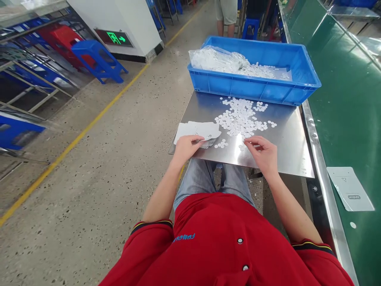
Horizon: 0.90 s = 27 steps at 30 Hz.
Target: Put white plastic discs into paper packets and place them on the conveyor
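My left hand [187,148] is closed on the near edge of a white printed sheet [205,128], thumb on top, at the left of the metal tabletop [285,155]. Other white sheets lie stacked under it. My right hand [264,154] hovers at the table's near side with thumb and forefinger pinched together; anything between the fingertips is too small to make out. Beyond both hands spreads a loose pile of small white discs [239,117]. A few discs [222,144] lie apart beside the stack, and others lie near my right fingertips.
A blue bin [250,85] at the table's far end holds a clear bag [216,59] and loose discs. On the right runs a green conveyor belt [333,103] bearing one printed sheet [351,188] and a disc [353,225]. A blue stool [99,59] and a standing person are farther off.
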Tool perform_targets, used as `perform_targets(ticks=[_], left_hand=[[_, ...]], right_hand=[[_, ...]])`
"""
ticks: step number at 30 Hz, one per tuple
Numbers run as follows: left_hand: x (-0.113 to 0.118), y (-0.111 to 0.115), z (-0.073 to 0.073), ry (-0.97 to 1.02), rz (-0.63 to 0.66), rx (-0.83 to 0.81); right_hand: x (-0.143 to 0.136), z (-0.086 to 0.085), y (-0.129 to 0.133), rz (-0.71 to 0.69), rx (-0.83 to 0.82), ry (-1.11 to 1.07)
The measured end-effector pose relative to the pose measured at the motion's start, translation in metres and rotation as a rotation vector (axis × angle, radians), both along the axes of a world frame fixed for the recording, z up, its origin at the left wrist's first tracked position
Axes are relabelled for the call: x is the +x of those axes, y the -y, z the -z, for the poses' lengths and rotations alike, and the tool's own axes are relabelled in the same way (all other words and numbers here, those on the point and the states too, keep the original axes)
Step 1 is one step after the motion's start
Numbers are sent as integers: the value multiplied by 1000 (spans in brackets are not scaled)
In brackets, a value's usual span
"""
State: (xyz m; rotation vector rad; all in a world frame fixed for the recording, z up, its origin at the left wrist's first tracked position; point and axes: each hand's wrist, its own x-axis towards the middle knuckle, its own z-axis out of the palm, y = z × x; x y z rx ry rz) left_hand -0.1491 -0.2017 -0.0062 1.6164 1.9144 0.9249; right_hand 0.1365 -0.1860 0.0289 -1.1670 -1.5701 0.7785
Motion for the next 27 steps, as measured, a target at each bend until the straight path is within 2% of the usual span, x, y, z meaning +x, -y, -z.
perform_targets(ticks=[3,6,8,12,14,17,19,21,23,25,27], left_hand=[[-4,6,-5,56,94,41],[5,13,-8,159,11,159],[16,16,-10,247,-22,217],[38,22,-14,330,33,230],[47,24,-16,340,67,212],[59,24,-19,361,114,195],[66,21,-20,369,161,194],[69,17,-20,324,242,218],[64,11,-20,167,309,236],[52,6,-19,-76,290,198],[37,4,-17,-298,224,102]], right_hand=[[-8,2,0,-35,-59,-11],[-14,-1,2,-25,-87,-7],[-18,-7,4,-19,-44,20],[-19,-17,4,-29,121,127],[-16,-16,4,-89,152,220],[-9,-12,4,-188,100,356],[-4,-12,4,-252,80,388],[7,-17,2,-286,147,385],[29,-27,-4,-192,272,384],[67,-38,-13,72,387,402],[117,-44,-21,354,425,448]])
